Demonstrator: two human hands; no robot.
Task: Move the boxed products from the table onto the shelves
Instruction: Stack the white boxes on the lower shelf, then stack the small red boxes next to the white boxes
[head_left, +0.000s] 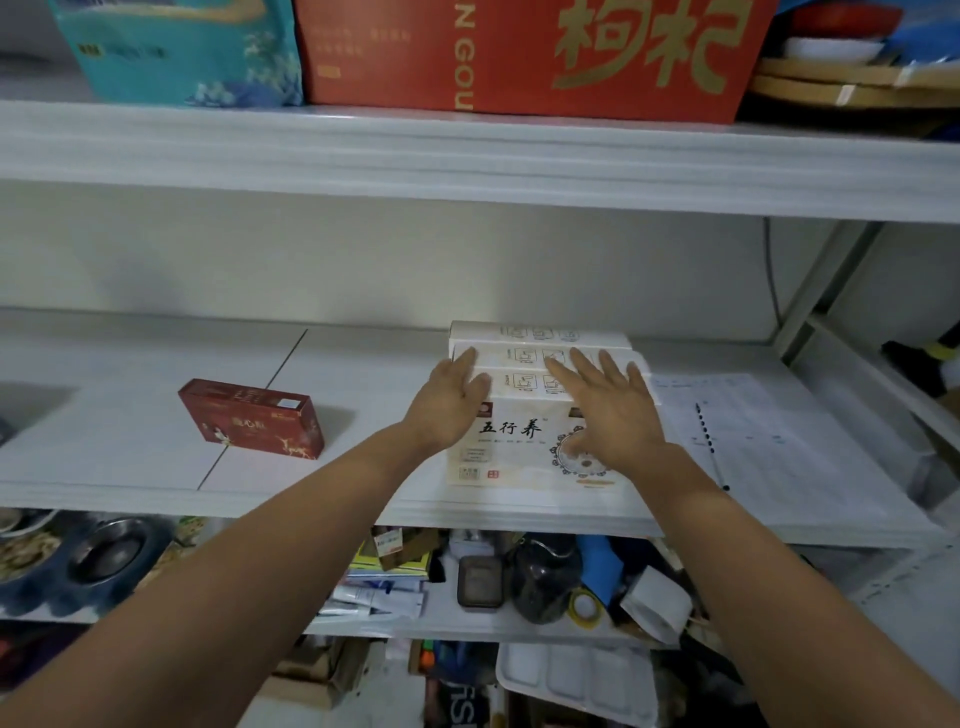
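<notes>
You have three white boxes standing one behind another on the middle shelf, and one red box lying well to their left. Both your arms reach forward. Your left hand and right hand rest flat on the white boxes, each grip wide, fingers straight, clasping nothing.
</notes>
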